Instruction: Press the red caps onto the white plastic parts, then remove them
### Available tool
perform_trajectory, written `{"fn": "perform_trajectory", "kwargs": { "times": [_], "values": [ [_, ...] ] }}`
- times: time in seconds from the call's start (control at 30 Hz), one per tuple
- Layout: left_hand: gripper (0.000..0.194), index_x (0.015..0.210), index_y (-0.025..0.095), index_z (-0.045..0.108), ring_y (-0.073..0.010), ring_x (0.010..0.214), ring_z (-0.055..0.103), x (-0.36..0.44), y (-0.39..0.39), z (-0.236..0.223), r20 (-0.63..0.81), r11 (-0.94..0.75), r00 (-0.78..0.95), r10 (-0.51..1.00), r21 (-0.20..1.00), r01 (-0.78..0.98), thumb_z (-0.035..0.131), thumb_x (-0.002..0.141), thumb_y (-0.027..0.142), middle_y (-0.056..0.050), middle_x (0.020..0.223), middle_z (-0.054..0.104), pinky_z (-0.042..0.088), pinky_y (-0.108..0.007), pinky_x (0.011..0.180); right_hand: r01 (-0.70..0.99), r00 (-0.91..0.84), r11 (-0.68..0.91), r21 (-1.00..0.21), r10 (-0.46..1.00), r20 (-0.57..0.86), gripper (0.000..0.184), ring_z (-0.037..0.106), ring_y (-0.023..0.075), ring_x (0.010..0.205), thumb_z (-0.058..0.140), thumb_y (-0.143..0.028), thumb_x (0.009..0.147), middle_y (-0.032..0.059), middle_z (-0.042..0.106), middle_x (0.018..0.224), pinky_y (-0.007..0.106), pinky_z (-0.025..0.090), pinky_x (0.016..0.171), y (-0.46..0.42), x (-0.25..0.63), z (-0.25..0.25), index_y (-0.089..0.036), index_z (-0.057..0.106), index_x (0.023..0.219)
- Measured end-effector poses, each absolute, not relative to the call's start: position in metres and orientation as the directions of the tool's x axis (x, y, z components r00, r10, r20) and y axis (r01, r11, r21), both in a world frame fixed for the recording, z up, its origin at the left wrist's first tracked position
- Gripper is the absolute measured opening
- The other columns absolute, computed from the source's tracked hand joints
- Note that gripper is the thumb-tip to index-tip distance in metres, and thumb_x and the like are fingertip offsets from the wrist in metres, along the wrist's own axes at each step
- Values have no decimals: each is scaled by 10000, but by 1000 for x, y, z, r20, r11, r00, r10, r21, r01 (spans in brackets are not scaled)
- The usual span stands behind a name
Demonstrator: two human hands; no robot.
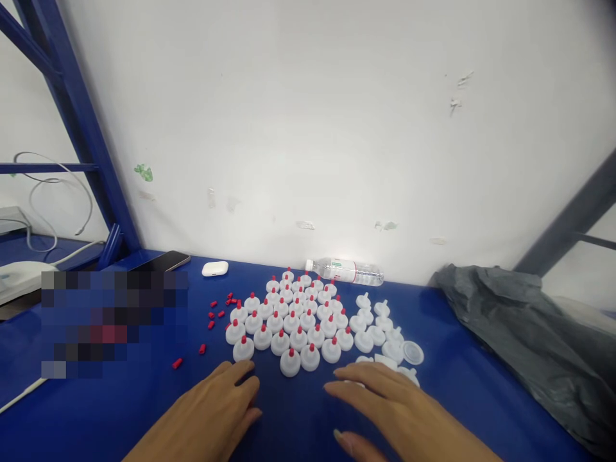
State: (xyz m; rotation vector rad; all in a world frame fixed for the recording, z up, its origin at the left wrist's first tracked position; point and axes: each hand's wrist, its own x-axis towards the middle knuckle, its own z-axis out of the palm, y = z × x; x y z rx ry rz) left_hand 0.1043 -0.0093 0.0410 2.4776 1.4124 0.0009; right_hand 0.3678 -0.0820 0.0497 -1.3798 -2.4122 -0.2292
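A cluster of white plastic dome caps with nozzles point(292, 323) stands upright on the blue tabletop, a small red tip on each nozzle. Just in front of its near left edge is my left hand point(212, 407), fingers loosely bent and apart, holding nothing. My right hand point(389, 404) hovers palm down with thumb and fingers spread. Under and beyond its fingers lie white caps without red tips point(364, 342), some partly hidden by the hand. One of these, a round cap point(412, 352), lies turned over. Loose red tips point(212, 315) are scattered left of the cluster.
Behind the caps a clear plastic bottle point(344, 271) lies along the wall. A white earbud case point(215, 269) and a dark phone point(171, 261) are at the back left. A black plastic bag point(510, 327) covers the right side. Blue shelf posts point(79, 115) and cables point(58, 179) stand left.
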Motion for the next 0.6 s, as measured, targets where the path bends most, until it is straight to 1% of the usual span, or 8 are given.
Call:
{"fn": "perform_trajectory", "kwargs": {
  "times": [0.1,0.17,0.27,0.37,0.47,0.53,0.6],
  "values": [
    [231,962,252,766,-273,998,743,91,-6,29,-80,-484,532,843,320,815,553,945,162,-63,1126,752,590,-412,922,855,-440,516,-59,780,444,355,760,198,1024,829,-285,833,-18,793,1127,276,634,900,-77,357,43,-266,721,1170],
    [202,922,260,748,-243,934,741,80,-2,21,-26,-505,548,836,353,788,553,951,218,-36,1042,751,589,-350,873,871,-417,490,-35,774,477,338,758,224,1041,831,-282,821,18,784,1161,308,645,884,-74,352,39,-264,733,1144],
    [187,933,280,742,-211,952,725,67,8,16,55,-535,556,829,366,762,556,945,261,-9,1041,754,560,-291,893,904,-387,427,23,795,466,366,739,282,1110,828,-302,809,83,746,1257,367,665,846,-69,349,38,-286,740,1164],
    [206,887,253,736,-208,883,721,61,20,21,24,-494,519,855,347,797,535,931,261,-29,1014,751,558,-297,873,938,-330,342,56,828,454,412,715,333,1163,815,-306,806,119,725,1294,427,676,829,-65,350,37,-294,733,1210],
    [251,881,226,723,-207,854,708,58,32,27,-29,-466,495,868,297,833,477,925,207,-61,1034,733,552,-321,880,944,-325,316,92,849,416,449,678,363,1224,729,-330,880,116,698,1355,489,662,879,-62,354,31,-267,685,1323],
    [266,890,225,713,-207,875,703,55,40,28,-10,-463,486,874,288,838,454,914,172,-62,1035,724,546,-318,887,939,-342,326,110,859,382,451,649,359,1265,641,-322,940,96,665,1406,502,646,922,-61,357,24,-252,644,1386],
    [263,893,240,709,-204,891,703,50,43,27,50,-474,483,874,307,826,460,893,156,-42,1011,724,545,-296,868,932,-362,335,137,862,356,464,613,350,1310,568,-281,972,88,619,1460,510,622,970,-60,361,16,-236,606,1432]
  ]
}}
